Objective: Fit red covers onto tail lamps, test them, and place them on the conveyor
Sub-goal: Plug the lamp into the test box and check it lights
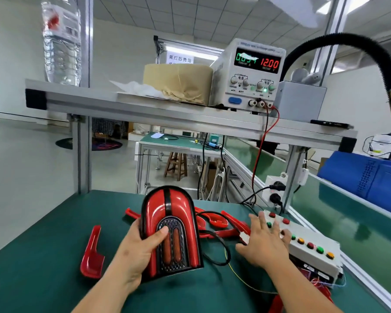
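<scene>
My left hand (137, 249) grips an arch-shaped tail lamp (169, 229) with its red cover on, holding it upright above the green mat with my thumb on its dark centre panel. A black cable (221, 247) runs from the lamp toward a white connector near my right hand. My right hand (265, 239) lies spread, palm down, with fingers resting on the white test box (312, 251) among its red, green and yellow buttons. Loose red covers (215, 220) lie behind the lamp, and one more red cover (92, 254) lies at the left.
A power supply (248, 73) reading 12.00 V stands on the aluminium shelf (145, 109), with red and black leads hanging down. The green conveyor belt (339, 213) runs along the right. A black flexible hose (388, 71) arches at upper right. Blue crates (368, 175) sit beyond the belt.
</scene>
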A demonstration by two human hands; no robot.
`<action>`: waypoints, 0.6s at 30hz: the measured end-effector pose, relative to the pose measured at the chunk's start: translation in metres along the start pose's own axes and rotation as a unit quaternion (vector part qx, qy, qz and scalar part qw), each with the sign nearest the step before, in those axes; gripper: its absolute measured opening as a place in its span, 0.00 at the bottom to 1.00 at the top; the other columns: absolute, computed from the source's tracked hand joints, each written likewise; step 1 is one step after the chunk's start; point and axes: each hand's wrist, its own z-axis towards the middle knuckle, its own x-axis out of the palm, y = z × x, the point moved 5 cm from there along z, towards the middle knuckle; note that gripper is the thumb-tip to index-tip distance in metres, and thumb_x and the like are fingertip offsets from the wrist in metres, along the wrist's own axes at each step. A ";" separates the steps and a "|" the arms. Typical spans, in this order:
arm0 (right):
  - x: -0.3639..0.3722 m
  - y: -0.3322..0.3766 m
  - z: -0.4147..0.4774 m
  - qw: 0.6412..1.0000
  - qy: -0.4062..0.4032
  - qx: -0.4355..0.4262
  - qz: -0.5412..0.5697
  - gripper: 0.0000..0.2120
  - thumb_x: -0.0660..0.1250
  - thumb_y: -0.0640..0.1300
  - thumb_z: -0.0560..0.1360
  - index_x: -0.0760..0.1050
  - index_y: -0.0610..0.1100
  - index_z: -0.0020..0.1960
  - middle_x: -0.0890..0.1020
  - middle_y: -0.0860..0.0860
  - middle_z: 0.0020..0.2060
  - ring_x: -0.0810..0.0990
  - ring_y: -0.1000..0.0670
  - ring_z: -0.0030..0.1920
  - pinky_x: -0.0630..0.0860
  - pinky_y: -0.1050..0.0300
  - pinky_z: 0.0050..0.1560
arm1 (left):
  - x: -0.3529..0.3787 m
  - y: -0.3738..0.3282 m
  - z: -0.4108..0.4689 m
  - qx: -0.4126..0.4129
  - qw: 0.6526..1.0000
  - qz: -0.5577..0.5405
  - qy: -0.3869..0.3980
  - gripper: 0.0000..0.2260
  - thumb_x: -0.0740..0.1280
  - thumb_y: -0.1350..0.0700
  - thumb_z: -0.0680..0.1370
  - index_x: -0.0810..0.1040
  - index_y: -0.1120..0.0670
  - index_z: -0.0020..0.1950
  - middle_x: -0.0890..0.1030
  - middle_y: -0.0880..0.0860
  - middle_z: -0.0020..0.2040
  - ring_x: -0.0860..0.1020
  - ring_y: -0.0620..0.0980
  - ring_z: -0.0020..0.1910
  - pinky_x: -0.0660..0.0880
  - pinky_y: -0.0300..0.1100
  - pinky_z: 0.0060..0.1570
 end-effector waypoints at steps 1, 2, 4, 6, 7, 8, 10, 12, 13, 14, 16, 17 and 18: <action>0.000 0.000 0.000 1.000 0.002 -0.004 -0.010 0.47 0.63 0.66 0.69 0.40 0.55 0.78 0.39 0.52 0.79 0.43 0.37 0.78 0.39 0.33 0.72 | 0.000 0.003 0.002 -0.001 1.000 0.013 0.006 0.22 0.74 0.56 0.69 0.75 0.54 0.61 0.86 0.55 0.50 0.85 0.52 0.48 0.81 0.44 0.42; 0.000 0.001 0.000 1.000 0.007 -0.008 -0.021 0.47 0.63 0.67 0.69 0.39 0.57 0.78 0.39 0.52 0.79 0.44 0.36 0.78 0.39 0.32 0.72 | -0.001 0.006 0.003 -0.004 1.000 0.021 0.012 0.22 0.74 0.57 0.69 0.75 0.54 0.61 0.86 0.55 0.50 0.85 0.53 0.48 0.81 0.47 0.46; 0.001 0.002 -0.001 0.999 0.021 -0.016 -0.040 0.48 0.63 0.68 0.69 0.38 0.59 0.78 0.40 0.52 0.79 0.44 0.35 0.77 0.40 0.31 0.72 | 0.001 0.011 0.007 -0.014 0.999 0.013 0.029 0.21 0.74 0.59 0.69 0.74 0.55 0.61 0.86 0.57 0.50 0.85 0.56 0.49 0.80 0.55 0.51; 0.001 0.002 -0.001 0.998 0.025 -0.020 -0.051 0.48 0.63 0.69 0.68 0.37 0.60 0.77 0.41 0.52 0.79 0.44 0.34 0.77 0.41 0.31 0.72 | 0.001 0.013 0.010 -0.022 0.999 0.003 0.037 0.24 0.74 0.60 0.67 0.73 0.54 0.61 0.85 0.59 0.51 0.84 0.58 0.50 0.79 0.59 0.53; 0.001 0.002 -0.001 0.998 0.021 -0.021 -0.053 0.48 0.62 0.69 0.68 0.37 0.61 0.77 0.43 0.52 0.79 0.45 0.33 0.77 0.41 0.31 0.72 | 0.001 0.014 0.011 -0.024 0.999 0.002 0.041 0.25 0.74 0.59 0.66 0.72 0.54 0.62 0.85 0.59 0.51 0.84 0.58 0.51 0.79 0.59 0.53; 0.001 0.003 -0.002 0.998 0.016 -0.021 -0.053 0.49 0.62 0.70 0.67 0.37 0.60 0.77 0.44 0.51 0.79 0.46 0.33 0.77 0.41 0.31 0.72 | 0.001 0.015 0.012 -0.025 0.999 0.003 0.047 0.26 0.75 0.58 0.66 0.72 0.53 0.62 0.85 0.58 0.52 0.84 0.58 0.51 0.79 0.58 0.53; 0.001 0.003 -0.001 0.998 0.011 -0.020 -0.053 0.50 0.62 0.70 0.67 0.36 0.60 0.77 0.46 0.50 0.79 0.46 0.33 0.77 0.41 0.31 0.72 | 0.001 0.015 0.013 -0.025 0.998 0.005 0.057 0.26 0.75 0.57 0.66 0.72 0.52 0.63 0.85 0.58 0.52 0.84 0.57 0.51 0.79 0.57 0.52; 0.002 0.004 -0.001 0.998 0.012 -0.018 -0.052 0.50 0.62 0.71 0.67 0.35 0.60 0.77 0.45 0.50 0.79 0.45 0.33 0.77 0.41 0.30 0.71 | 0.000 0.017 0.014 -0.024 0.998 0.005 0.060 0.26 0.75 0.57 0.67 0.72 0.51 0.62 0.85 0.57 0.52 0.84 0.57 0.51 0.79 0.56 0.52; 0.003 0.004 -0.001 0.999 0.010 -0.016 -0.051 0.50 0.62 0.71 0.67 0.35 0.60 0.76 0.45 0.50 0.79 0.46 0.33 0.77 0.41 0.30 0.71 | 0.000 0.017 0.014 -0.024 0.998 0.005 0.061 0.25 0.75 0.57 0.67 0.72 0.51 0.62 0.85 0.57 0.52 0.84 0.57 0.51 0.79 0.57 0.52; 0.002 0.004 -0.001 0.999 0.005 -0.013 -0.050 0.50 0.62 0.71 0.67 0.35 0.60 0.76 0.45 0.49 0.79 0.47 0.34 0.77 0.43 0.31 0.71 | 0.000 0.018 0.014 -0.023 0.998 0.005 0.062 0.26 0.75 0.57 0.67 0.72 0.51 0.62 0.85 0.57 0.52 0.84 0.56 0.52 0.78 0.58 0.54; -0.002 0.003 0.000 0.999 -0.016 -0.005 -0.051 0.50 0.61 0.71 0.67 0.36 0.57 0.77 0.49 0.47 0.79 0.51 0.36 0.77 0.47 0.32 0.71 | -0.001 0.019 0.015 -0.020 0.998 0.007 0.065 0.26 0.75 0.57 0.67 0.72 0.51 0.63 0.85 0.57 0.53 0.84 0.56 0.52 0.77 0.60 0.57; -0.005 0.002 0.001 0.998 -0.023 -0.002 -0.052 0.50 0.61 0.71 0.67 0.37 0.56 0.77 0.52 0.47 0.79 0.53 0.37 0.76 0.48 0.33 0.71 | -0.001 0.019 0.016 -0.020 0.998 0.010 0.067 0.26 0.75 0.56 0.67 0.72 0.51 0.64 0.85 0.57 0.53 0.84 0.56 0.52 0.77 0.60 0.57; -0.006 0.001 0.001 0.998 -0.027 -0.003 -0.057 0.50 0.62 0.71 0.67 0.38 0.55 0.77 0.54 0.46 0.78 0.55 0.37 0.76 0.49 0.33 0.71 | -0.002 0.020 0.016 -0.018 0.997 0.015 0.067 0.26 0.75 0.56 0.67 0.72 0.51 0.64 0.85 0.56 0.53 0.84 0.55 0.52 0.77 0.60 0.58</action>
